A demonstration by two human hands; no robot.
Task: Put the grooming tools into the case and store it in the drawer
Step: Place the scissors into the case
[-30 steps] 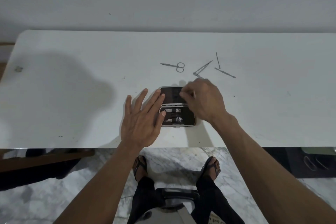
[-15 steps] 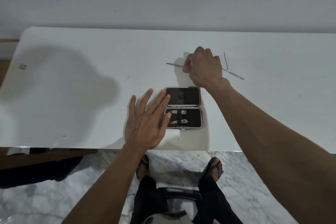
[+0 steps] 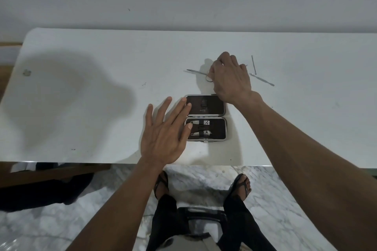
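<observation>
The open case (image 3: 205, 118) lies near the table (image 3: 81, 108) edge, two clippers strapped in its near half. The left hand (image 3: 165, 134) rests flat at its left side (fingers spread). Farther off, the right hand (image 3: 229, 79) pinches the scissors (image 3: 196, 72); two thin tools (image 3: 262, 79) lie to its right.

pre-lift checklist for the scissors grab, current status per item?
1. Case lies open and flat on the table: ok.
2. Left hand steadies the case, straight fingers at its left edge: ok.
3. Right hand has a firm grip on the scissors: cannot tell. Its fingers curl at the handle loops, but the hand hides the contact.
4. Free slot for the scissors: cannot tell. The near half holds two nail clippers; the far half is dark and looks empty.
5. Loose tools in reach: ok. Two thin metal tools lie right of the right hand.
6. Drawer ready: cannot tell, none in view.
</observation>
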